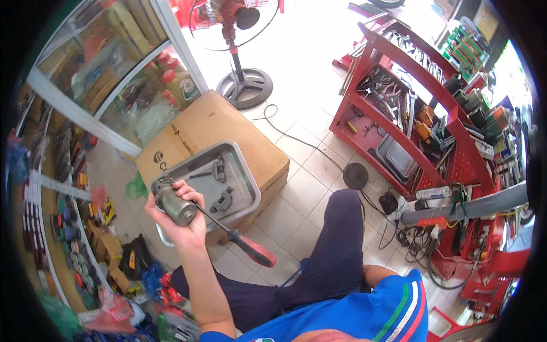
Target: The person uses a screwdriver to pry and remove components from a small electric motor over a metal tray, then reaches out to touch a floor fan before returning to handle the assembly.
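Note:
My left hand (191, 219) is closed around a grey metal cylinder (178, 206) that looks like a small motor. The same hand also holds a screwdriver (253, 248); its shaft runs in by the fingers and its red and black handle points down to the right. Both are above the near left side of a grey tray (249, 183) on a cardboard box (219, 117). Inside the tray are a dark metal part (217, 169) and a clamp-like metal part (223, 199). My right arm (377, 275) shows only briefly beside my thigh; its hand is hidden.
A red tool cart (373, 122) full of wrenches and pliers stands at right. Beyond the box is a fan base (245, 89), with a cable (307, 142) across the tiles. Glass-fronted shelving (85, 122) is at left. Bags and small boxes (117, 279) lie lower left.

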The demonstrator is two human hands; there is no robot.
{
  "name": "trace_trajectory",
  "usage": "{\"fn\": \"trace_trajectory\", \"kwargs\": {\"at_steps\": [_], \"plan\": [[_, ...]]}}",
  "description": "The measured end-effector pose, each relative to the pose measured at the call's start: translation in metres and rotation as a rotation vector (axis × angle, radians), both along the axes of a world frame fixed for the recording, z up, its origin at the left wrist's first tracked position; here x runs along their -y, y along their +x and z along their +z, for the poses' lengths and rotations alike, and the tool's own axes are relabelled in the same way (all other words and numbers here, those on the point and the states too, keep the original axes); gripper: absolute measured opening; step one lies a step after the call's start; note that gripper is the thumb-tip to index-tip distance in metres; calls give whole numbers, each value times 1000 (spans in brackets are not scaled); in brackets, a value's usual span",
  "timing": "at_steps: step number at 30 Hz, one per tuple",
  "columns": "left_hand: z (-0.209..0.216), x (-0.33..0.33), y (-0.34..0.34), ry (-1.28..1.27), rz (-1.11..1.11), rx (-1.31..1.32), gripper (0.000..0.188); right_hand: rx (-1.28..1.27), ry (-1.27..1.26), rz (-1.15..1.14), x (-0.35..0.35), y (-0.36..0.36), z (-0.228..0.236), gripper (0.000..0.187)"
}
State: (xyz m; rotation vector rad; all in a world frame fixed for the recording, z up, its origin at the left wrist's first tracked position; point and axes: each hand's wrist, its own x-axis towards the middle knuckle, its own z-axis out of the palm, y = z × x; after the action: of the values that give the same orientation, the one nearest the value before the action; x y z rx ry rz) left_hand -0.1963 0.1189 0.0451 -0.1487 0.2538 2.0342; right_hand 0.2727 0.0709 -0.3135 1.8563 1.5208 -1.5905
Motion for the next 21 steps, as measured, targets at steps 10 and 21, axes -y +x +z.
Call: {"fn": "trace_trajectory", "kwargs": {"at_steps": [10, 21], "plan": [[13, 48, 29, 83, 21, -4, 49, 222, 0, 951, -48, 110, -80, 49], [18, 40, 4, 34, 74, -229, 49, -585, 1007, 309, -105, -133, 342, 30]]}}
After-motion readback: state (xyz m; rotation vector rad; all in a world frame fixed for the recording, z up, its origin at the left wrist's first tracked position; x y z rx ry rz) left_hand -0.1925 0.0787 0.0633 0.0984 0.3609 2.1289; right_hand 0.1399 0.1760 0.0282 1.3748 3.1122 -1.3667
